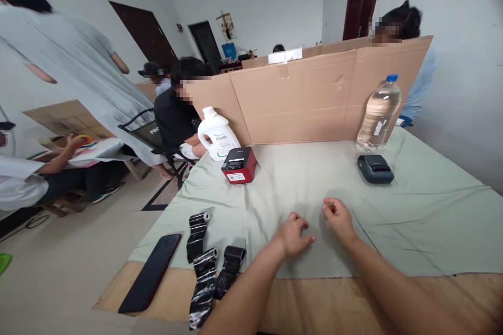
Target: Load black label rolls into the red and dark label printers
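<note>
My left hand [293,234] and my right hand [338,218] rest side by side on the pale green cloth [412,209] near the table's front. Both have curled fingers and hold nothing. The fingertips press on the cloth. A red label printer [239,164] sits ahead to the left. A dark blue printer [375,168] sits ahead to the right. Black ribbon rolls [210,261] lie unwound near my left forearm.
A black phone [151,272] lies at the table's front left corner. A white jug [217,133] and a water bottle [378,112] stand against a cardboard partition [306,94]. Other people sit or stand at left and behind the partition.
</note>
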Demonstrator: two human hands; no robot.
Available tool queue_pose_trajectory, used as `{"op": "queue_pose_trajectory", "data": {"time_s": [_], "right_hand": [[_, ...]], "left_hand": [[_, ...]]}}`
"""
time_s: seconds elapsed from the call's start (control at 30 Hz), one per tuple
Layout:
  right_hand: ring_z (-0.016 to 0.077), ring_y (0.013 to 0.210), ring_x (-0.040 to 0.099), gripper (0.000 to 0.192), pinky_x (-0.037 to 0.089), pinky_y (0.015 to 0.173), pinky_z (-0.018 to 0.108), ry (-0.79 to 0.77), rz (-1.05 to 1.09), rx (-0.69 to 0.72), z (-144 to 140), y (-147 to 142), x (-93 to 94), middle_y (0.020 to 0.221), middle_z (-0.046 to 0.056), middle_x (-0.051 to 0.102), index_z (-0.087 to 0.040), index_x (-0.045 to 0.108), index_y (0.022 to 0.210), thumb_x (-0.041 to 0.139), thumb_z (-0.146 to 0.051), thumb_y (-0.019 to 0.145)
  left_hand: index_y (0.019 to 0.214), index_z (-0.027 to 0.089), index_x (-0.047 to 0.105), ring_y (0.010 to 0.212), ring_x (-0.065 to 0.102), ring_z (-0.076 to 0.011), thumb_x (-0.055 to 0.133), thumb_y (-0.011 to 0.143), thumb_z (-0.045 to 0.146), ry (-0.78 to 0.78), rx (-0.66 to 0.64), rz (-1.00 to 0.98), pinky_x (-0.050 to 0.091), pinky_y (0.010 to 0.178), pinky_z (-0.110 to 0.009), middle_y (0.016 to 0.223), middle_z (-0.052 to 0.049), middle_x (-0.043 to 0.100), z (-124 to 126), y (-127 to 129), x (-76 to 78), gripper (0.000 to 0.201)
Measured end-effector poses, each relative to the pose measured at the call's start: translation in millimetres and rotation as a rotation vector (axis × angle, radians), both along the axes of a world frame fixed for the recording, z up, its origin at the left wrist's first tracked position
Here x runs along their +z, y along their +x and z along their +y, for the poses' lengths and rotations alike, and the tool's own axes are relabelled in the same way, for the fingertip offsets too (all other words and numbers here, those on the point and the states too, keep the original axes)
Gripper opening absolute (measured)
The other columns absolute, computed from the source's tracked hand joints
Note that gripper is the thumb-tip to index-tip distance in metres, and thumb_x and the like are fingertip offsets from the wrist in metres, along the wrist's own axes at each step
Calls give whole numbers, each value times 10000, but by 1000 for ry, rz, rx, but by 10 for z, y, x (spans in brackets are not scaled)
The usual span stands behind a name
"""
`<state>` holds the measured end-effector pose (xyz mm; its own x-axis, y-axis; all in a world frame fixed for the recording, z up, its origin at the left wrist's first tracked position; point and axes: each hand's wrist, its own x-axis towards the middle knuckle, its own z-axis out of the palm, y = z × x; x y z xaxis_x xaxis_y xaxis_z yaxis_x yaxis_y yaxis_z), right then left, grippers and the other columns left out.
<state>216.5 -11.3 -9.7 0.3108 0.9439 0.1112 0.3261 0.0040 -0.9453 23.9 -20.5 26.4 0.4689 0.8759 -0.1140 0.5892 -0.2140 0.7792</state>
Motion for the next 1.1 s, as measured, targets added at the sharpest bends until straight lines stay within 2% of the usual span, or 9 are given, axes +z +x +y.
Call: {"op": "queue_pose_trajectory", "data": {"time_s": [0.1,0.2,0.27,0.37,0.5,0.7,0.87,1.0,1.1], "right_hand": [[213,724,587,260,480,718,364,86,-61,62,-122,-130,-58,889,79,645,-214,625,847,508,-439,789],[221,717,585,255,472,704,363,80,-63,78,-116,-102,-46,799,56,635,-228,625,810,499,-449,796],[219,707,582,248,471,692,362,70,-60,108,-91,-82,-44,765,44,628,-236,620,808,500,-453,798],[212,699,576,234,471,688,360,57,-77,132,-72,-84,-48,769,43,630,-238,616,809,493,-438,805],[200,711,574,230,473,694,353,47,-108,139,-82,-99,-24,834,53,644,-228,617,812,473,-407,809],[201,742,585,215,483,729,361,42,-84,143,-83,-77,7,829,44,646,-232,620,800,490,-404,786],[237,907,608,358,491,822,390,32,14,245,-164,-118,56,1031,84,645,-227,618,1028,535,-491,802],[245,1302,424,677,386,1050,421,87,248,404,-344,-265,137,1477,76,367,-283,288,1430,495,-560,848],[214,1417,244,839,277,1143,418,118,396,382,-444,-335,170,1562,37,198,-309,20,1492,456,-620,846]], "left_hand": [[905,208,673,907,595,-288,676,673,473,-31,54,100,444,839,-384,969,-106,645,417,-113,286,353],[1151,217,575,1295,347,-372,690,680,474,384,532,256,277,1046,-476,1351,-156,478,1050,-425,631,549],[1285,187,456,1396,105,-421,722,622,528,452,757,449,151,1083,-552,1501,-195,250,1433,-704,793,792],[1331,156,370,1370,100,-491,771,511,570,180,985,515,201,1036,-593,1492,-258,174,1787,-1044,837,1002],[1352,190,309,1275,322,-436,726,553,590,68,1043,449,341,972,-505,1412,-236,253,1880,-1140,682,985],[1307,220,379,1245,337,-406,716,572,567,220,1057,378,326,1012,-474,1351,-172,269,1559,-877,650,881],[1264,239,452,1267,337,-360,771,561,498,358,859,264,300,1058,-449,1307,-119,287,811,-493,698,814],[1207,226,489,1287,312,-354,815,509,442,438,663,98,284,1083,-440,1292,-118,288,69,-69,624,800],[1188,251,481,1308,257,-381,833,479,449,442,648,-3,258,1088,-471,1333,-131,232,-342,248,510,816]]}}
